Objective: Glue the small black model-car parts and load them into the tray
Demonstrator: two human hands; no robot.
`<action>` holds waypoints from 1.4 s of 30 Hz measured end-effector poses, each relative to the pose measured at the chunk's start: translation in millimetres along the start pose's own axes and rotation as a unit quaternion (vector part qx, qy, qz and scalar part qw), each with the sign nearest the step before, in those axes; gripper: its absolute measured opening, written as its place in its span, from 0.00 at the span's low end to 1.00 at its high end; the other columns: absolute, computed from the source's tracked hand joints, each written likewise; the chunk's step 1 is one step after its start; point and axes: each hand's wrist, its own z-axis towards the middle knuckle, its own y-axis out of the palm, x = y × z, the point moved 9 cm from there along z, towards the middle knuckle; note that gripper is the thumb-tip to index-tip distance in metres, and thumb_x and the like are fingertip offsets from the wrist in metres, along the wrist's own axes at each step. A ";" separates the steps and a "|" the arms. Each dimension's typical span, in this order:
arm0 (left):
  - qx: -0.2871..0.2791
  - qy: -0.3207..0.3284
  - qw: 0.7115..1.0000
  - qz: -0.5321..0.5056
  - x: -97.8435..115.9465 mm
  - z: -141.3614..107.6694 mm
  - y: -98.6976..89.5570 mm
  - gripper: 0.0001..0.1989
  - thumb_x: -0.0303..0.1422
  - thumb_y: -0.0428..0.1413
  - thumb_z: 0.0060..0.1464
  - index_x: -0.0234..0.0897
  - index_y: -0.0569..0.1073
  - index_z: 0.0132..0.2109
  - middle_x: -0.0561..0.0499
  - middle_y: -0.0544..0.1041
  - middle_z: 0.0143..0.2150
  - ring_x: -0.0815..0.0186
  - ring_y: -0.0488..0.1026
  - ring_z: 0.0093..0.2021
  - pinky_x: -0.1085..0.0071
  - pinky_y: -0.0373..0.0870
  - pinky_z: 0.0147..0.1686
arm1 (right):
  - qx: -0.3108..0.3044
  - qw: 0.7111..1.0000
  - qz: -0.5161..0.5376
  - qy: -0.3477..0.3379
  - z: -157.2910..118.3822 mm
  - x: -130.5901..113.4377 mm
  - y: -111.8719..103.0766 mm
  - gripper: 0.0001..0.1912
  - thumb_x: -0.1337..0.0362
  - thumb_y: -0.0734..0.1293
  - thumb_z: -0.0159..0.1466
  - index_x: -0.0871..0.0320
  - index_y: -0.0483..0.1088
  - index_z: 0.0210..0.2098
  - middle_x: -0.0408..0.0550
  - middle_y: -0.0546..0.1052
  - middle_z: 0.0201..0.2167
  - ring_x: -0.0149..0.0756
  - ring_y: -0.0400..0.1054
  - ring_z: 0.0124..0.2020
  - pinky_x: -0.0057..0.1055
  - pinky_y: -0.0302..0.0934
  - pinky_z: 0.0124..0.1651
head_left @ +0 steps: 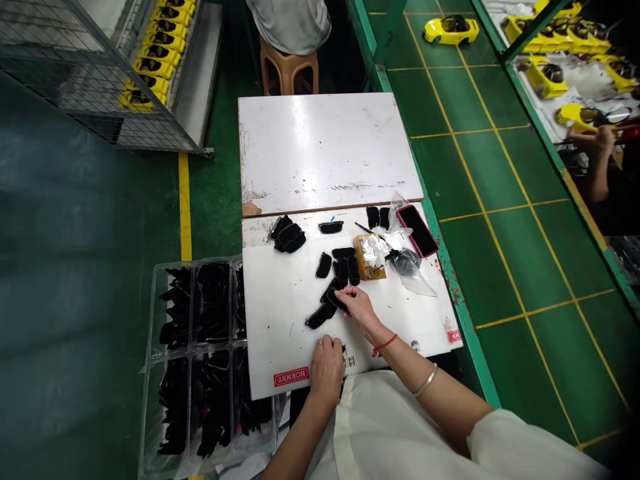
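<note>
My right hand [359, 311] pinches a small glossy black plastic part [336, 298] between thumb and fingertips, just above the white work board [280, 313]. Close by, another black part [320, 316] lies flat, and several more black parts [343, 267] are grouped further back. My left hand [327, 368] rests near the board's front edge with its fingers curled down. Whatever those fingers may hold is hidden. A heap of black parts [289, 235] sits at the board's back left, and a single black part [331, 227] lies to the right of it.
Right of the parts stand a small yellow-brown block [371, 259] with crumpled white paper, a clear plastic bag [415, 273] and a phone [417, 230]. A divided clear tray [150, 373] of black parts is at lower left. Yellow toy cars [451, 30] and a co-worker's hand [595, 140] are at right.
</note>
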 end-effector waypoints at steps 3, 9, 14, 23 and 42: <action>0.006 -0.012 0.997 -0.075 -11.5 -0.2 -22.0 0.09 0.21 0.54 0.47 0.36 0.68 0.36 0.50 0.73 0.34 0.63 0.71 0.37 0.68 0.69 0.39 | -0.011 1.000 -0.015 -0.015 0.4 1.9 -0.5 0.15 0.55 0.70 0.49 0.57 0.65 0.29 0.41 0.67 0.24 0.29 0.60 0.24 0.23 0.57 0.19; 0.077 -0.074 0.979 -0.175 -45.3 39.0 -78.8 0.07 0.32 0.49 0.56 0.38 0.66 0.42 0.50 0.74 0.37 0.64 0.71 0.38 0.66 0.69 0.39 | -0.035 0.998 -0.041 -0.044 0.7 21.8 -6.5 0.12 0.61 0.67 0.50 0.58 0.67 0.33 0.43 0.71 0.28 0.33 0.66 0.31 0.29 0.64 0.32; 0.101 -0.069 0.975 -0.184 -39.1 83.0 -81.0 0.15 0.32 0.51 0.55 0.34 0.65 0.50 0.42 0.70 0.44 0.56 0.67 0.48 0.58 0.63 0.50 | -0.030 0.996 -0.038 -0.071 -2.5 24.0 -6.4 0.16 0.67 0.63 0.50 0.58 0.67 0.39 0.46 0.73 0.36 0.36 0.68 0.40 0.34 0.63 0.46; 0.062 -0.075 0.978 -0.186 -28.9 89.3 -62.3 0.24 0.37 0.61 0.45 0.33 0.65 0.48 0.43 0.70 0.41 0.54 0.68 0.44 0.60 0.66 0.44 | -0.075 0.996 0.022 -0.052 -11.2 17.4 6.9 0.21 0.69 0.59 0.46 0.59 0.66 0.40 0.50 0.74 0.42 0.38 0.68 0.45 0.34 0.65 0.44; 0.129 -0.155 0.923 -0.328 -55.5 75.7 -77.7 0.20 0.31 0.59 0.43 0.40 0.69 0.46 0.47 0.70 0.43 0.57 0.67 0.47 0.60 0.63 0.50 | -0.158 0.965 -0.127 -0.167 -22.7 -26.5 41.4 0.19 0.72 0.59 0.52 0.58 0.70 0.42 0.46 0.75 0.43 0.34 0.69 0.41 0.36 0.63 0.49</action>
